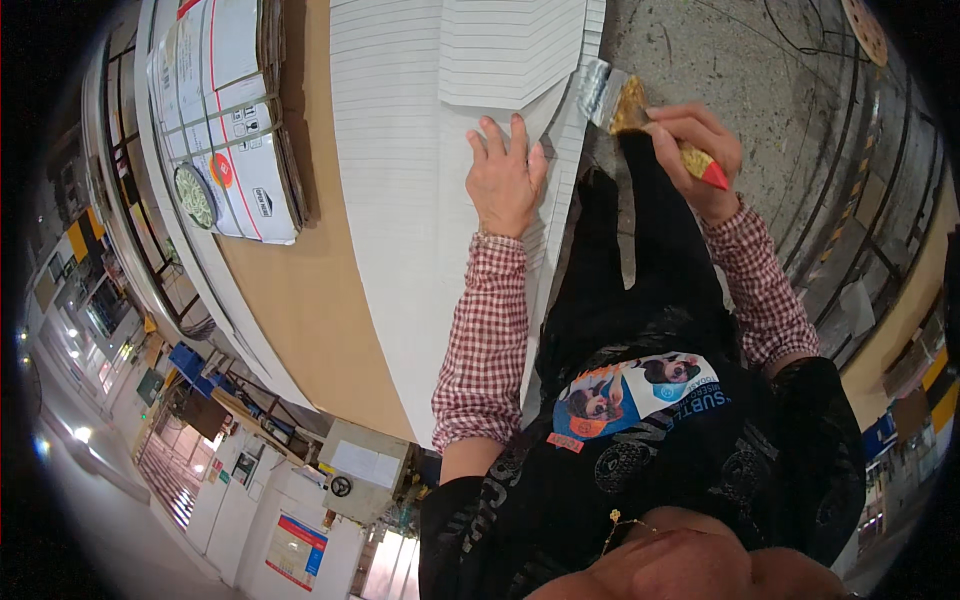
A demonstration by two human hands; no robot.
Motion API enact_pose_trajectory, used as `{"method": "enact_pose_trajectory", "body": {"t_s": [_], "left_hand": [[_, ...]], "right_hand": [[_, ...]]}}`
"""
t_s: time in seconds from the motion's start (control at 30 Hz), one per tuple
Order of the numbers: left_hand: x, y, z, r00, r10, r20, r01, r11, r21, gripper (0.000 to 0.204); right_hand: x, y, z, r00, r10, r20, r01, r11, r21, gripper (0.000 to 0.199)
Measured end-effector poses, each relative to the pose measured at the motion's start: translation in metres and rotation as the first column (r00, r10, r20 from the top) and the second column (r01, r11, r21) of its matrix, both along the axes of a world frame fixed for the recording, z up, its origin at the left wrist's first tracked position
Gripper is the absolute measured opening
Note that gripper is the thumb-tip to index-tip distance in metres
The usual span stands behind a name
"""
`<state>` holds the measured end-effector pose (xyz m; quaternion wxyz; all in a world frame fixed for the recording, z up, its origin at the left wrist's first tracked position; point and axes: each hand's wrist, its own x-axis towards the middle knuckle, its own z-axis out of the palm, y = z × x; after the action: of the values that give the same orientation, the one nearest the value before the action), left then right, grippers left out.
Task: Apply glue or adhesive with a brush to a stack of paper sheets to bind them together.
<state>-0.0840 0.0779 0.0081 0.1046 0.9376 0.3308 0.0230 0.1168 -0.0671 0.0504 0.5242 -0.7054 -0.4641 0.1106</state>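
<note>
My left hand point(503, 178) lies flat with its fingers apart on white fanned sheets point(385, 160), whose overlapping edges make rows of thin dark lines. Just beyond its fingertips is a lined piece point(512, 50) with an angled lower edge, resting on top of the sheets. My right hand point(700, 155) is wrapped round a flat paintbrush point(630, 105) with a yellow, red-ended handle. The whitish-grey bristles point up and left, near the right edge of the sheets. Part of the handle is hidden by my fingers.
On the brown board point(300, 300) at the left stands a strapped stack of flattened white cartons point(225, 120), with a round patterned disc point(194, 195) on it. Grey floor point(690, 50) shows to the right of the table. A machine with a black handwheel point(341, 486) stands at lower left.
</note>
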Motion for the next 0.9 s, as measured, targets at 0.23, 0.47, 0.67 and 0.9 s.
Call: {"method": "enact_pose_trajectory", "body": {"t_s": [0.23,0.47,0.67,0.9], "left_hand": [[-0.008,-0.025,-0.008,0.995,0.082,0.055,-0.079,0.996,-0.039,0.059],[-0.052,-0.064,-0.004,0.955,0.256,-0.147,-0.259,0.966,0.002,0.076],[-0.053,-0.046,0.002,0.989,0.142,-0.049,-0.144,0.989,-0.033,0.049],[-0.051,-0.043,0.001,0.992,0.106,-0.068,-0.105,0.994,0.020,0.044]], "right_hand": [[-0.032,-0.016,-0.005,0.988,0.097,-0.124,-0.110,0.989,-0.101,0.008],[-0.023,-0.020,0.006,0.995,0.063,-0.075,-0.066,0.997,-0.047,0.006],[-0.036,-0.012,-0.009,0.996,0.033,-0.083,-0.034,0.999,-0.012,0.007],[-0.059,-0.035,0.003,0.999,0.042,-0.034,-0.042,0.999,-0.012,0.007]]}}
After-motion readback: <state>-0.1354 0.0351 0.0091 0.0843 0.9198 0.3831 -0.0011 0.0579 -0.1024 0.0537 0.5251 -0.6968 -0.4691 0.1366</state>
